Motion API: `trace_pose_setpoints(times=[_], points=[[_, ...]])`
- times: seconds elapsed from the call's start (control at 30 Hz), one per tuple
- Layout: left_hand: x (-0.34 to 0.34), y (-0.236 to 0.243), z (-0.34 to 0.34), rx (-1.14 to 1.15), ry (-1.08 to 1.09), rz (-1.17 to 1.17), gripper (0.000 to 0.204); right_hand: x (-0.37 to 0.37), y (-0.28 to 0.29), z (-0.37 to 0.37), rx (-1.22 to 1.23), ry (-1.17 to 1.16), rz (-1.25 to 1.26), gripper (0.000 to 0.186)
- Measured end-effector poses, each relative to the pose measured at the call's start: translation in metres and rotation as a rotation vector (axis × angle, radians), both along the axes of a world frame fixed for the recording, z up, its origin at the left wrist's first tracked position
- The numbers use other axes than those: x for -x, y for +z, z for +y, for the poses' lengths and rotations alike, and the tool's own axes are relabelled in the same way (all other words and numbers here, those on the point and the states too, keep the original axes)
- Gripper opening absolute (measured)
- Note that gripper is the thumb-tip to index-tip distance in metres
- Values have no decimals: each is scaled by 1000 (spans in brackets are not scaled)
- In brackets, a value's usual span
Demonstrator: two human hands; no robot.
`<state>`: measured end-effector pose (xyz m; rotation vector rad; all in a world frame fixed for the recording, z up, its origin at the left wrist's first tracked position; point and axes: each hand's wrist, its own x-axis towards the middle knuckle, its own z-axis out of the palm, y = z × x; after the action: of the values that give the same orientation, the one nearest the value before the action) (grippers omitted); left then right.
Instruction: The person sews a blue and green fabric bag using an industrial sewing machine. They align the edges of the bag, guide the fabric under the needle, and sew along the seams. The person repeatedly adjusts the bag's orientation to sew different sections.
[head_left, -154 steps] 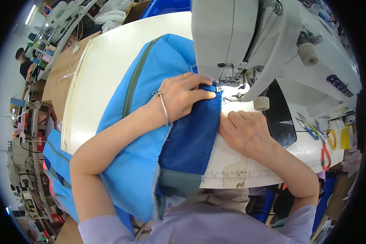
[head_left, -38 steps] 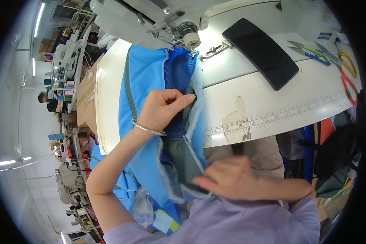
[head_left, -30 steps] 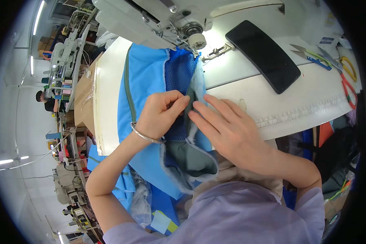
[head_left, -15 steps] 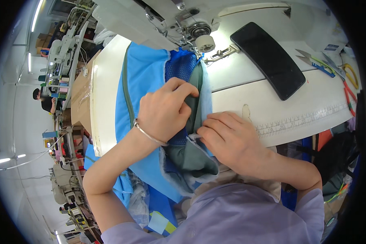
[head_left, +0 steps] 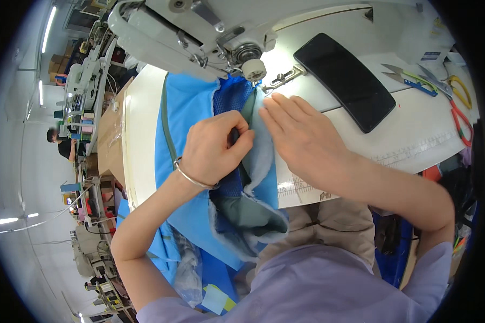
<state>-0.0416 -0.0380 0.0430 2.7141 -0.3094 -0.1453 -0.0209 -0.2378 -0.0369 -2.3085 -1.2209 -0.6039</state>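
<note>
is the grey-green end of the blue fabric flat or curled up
Curled up: the grey-green end is bent round into a hollow, not lying flat.

Bright white glow beside the sewing machine [head_left: 161, 35], 2 lit tubes [head_left: 49, 29] at upper left, fisheye-bent edges, black corners

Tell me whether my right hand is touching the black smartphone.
Apart. The head view shows a strip of bare white tabletop between the right hand and the black smartphone.

The right grip [head_left: 306, 141] has moved nearer the sewing machine [head_left: 140, 40].
</note>
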Motion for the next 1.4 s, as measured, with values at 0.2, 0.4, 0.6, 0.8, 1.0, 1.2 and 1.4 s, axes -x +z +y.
trace_pose_setpoints(times=[0.2, 0.4, 0.6, 0.8, 1.0, 1.2, 1.4], points=[[-3, -5, 5, 122, -83, -162, 10, -13, -8, 18, 166, 148, -217, 28], [-7, -13, 9, 157, -223, -122, 7, 19, 12, 11, 393, 199, -332, 25], [2, -21, 9, 212, -199, 17, 6, 57, 18, -4, 221, 462, -265, 22], [3, -26, 16, 293, -243, -20, 10, 37, 8, -19, 2, 499, -110, 26], [6, -27, 18, 312, -197, -14, 13, -3, -2, -4, -117, 340, -280, 35], [15, -24, 20, 282, -241, -246, 49, -4, -2, -4, -60, 446, -276, 24], [10, -44, 33, 60, -383, -330, 50, -5, -5, -6, -20, 463, -216, 24]])
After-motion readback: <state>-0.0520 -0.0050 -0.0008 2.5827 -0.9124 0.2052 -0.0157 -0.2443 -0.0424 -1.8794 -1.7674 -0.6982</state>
